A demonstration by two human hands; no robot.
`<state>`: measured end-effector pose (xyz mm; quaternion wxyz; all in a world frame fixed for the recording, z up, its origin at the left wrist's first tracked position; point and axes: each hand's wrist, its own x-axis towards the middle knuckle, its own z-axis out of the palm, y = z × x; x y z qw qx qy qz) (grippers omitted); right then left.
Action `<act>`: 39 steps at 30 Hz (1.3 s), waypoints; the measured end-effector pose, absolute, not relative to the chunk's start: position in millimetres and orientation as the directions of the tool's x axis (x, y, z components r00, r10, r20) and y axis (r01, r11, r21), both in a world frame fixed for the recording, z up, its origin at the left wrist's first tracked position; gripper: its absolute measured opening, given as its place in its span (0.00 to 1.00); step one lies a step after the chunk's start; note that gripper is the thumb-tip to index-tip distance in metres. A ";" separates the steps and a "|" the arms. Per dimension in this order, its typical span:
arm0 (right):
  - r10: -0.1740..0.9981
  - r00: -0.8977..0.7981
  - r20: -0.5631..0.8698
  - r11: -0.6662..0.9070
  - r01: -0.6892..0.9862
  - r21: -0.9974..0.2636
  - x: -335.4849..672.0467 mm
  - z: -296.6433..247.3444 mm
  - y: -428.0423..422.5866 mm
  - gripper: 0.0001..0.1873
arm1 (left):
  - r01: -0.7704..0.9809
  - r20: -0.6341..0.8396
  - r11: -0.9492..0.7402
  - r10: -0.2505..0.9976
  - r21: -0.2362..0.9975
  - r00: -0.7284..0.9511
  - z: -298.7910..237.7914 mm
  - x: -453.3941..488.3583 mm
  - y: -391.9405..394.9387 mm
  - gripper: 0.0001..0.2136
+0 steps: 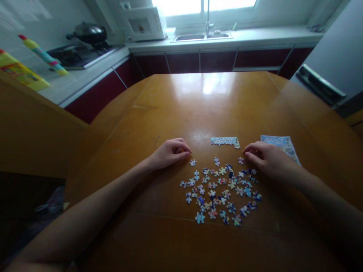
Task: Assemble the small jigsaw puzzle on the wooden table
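Note:
My left hand rests on the table with curled fingers, thumb and forefinger tips together, and no piece showing between them. Just below its fingertips lies a loose puzzle piece. My right hand is also curled closed, its fingertips close to another jigsaw piece; nothing shows in its grip. Between the hands, a joined strip of jigsaw in light blue lies flat, with an extra piece hanging from its right end. Many loose jigsaw pieces are scattered nearer to me. A blue printed sheet is partly covered by my right hand.
The wooden table has rounded far corners. Beyond it are a counter with a sink, a white microwave, and a stove with a dark pan. Yellow packages stand at left; a pale appliance rises at right.

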<state>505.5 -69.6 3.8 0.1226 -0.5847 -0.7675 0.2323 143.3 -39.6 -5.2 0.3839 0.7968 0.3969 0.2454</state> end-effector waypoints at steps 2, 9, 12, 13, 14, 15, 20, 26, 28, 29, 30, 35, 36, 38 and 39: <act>0.954 -0.286 -0.086 0.209 0.844 -0.494 505.5 4.0 -69.3 0.12 | 0.443 0.089 -0.399 0.816 0.803 0.572 -5.6 143.4 -39.9 0.07; 0.953 -0.290 -0.089 0.212 0.847 -0.487 506.5 2.7 -68.3 0.13 | 0.441 0.083 -0.407 0.803 0.800 0.590 -4.6 145.2 -42.1 0.09; 0.953 -0.295 -0.072 0.224 0.842 -0.492 506.5 2.8 -68.4 0.12 | 0.448 0.077 -0.414 0.796 0.792 0.600 -5.4 146.2 -44.3 0.09; 0.953 -0.296 -0.067 0.226 0.840 -0.492 506.4 3.0 -68.5 0.12 | 0.453 0.077 -0.420 0.794 0.787 0.602 -5.9 146.5 -45.1 0.09; 0.953 -0.296 -0.065 0.227 0.840 -0.493 506.2 3.2 -68.6 0.12 | 0.461 0.075 -0.424 0.794 0.780 0.604 -6.4 146.7 -45.7 0.09; 0.953 -0.295 -0.066 0.226 0.841 -0.492 506.1 3.4 -68.7 0.12 | 0.467 0.073 -0.429 0.792 0.773 0.607 -6.8 146.9 -46.3 0.09; 0.954 -0.288 -0.089 0.209 0.844 -0.494 506.7 2.7 -68.5 0.12 | 0.484 0.073 -0.447 0.787 0.752 0.613 -6.9 147.3 -47.1 0.08; 0.952 -0.291 -0.098 0.208 0.846 -0.490 507.7 1.6 -67.7 0.12 | 0.468 0.090 -0.453 0.785 0.759 0.613 -5.2 148.0 -48.9 0.09; 0.953 -0.288 -0.099 0.205 0.846 -0.493 507.5 2.1 -67.7 0.12 | 0.461 0.101 -0.451 0.789 0.764 0.606 -4.4 148.3 -49.1 0.08; 0.953 -0.286 -0.098 0.204 0.846 -0.492 507.4 2.5 -67.8 0.12 | 0.462 0.099 -0.449 0.791 0.765 0.604 -3.9 148.3 -49.0 0.08; 0.954 -0.285 -0.095 0.205 0.847 -0.490 507.2 2.8 -67.9 0.12 | 0.465 0.093 -0.448 0.789 0.764 0.607 -3.3 148.2 -48.8 0.08; 0.954 -0.286 -0.091 0.207 0.846 -0.491 506.1 4.5 -69.2 0.12 | 0.495 0.029 -0.444 0.765 0.747 0.643 -0.1 145.4 -47.5 0.08; 0.954 -0.284 -0.092 0.205 0.846 -0.492 505.7 4.8 -69.3 0.12 | 0.501 0.017 -0.443 0.761 0.744 0.648 0.5 144.9 -47.5 0.09; 0.955 -0.283 -0.091 0.204 0.847 -0.491 505.2 5.3 -69.4 0.12 | 0.508 0.003 -0.446 0.754 0.737 0.657 1.4 144.1 -48.1 0.10; 0.955 -0.283 -0.091 0.205 0.847 -0.490 505.1 5.4 -69.4 0.12 | 0.512 0.001 -0.448 0.753 0.733 0.658 1.7 144.0 -48.6 0.10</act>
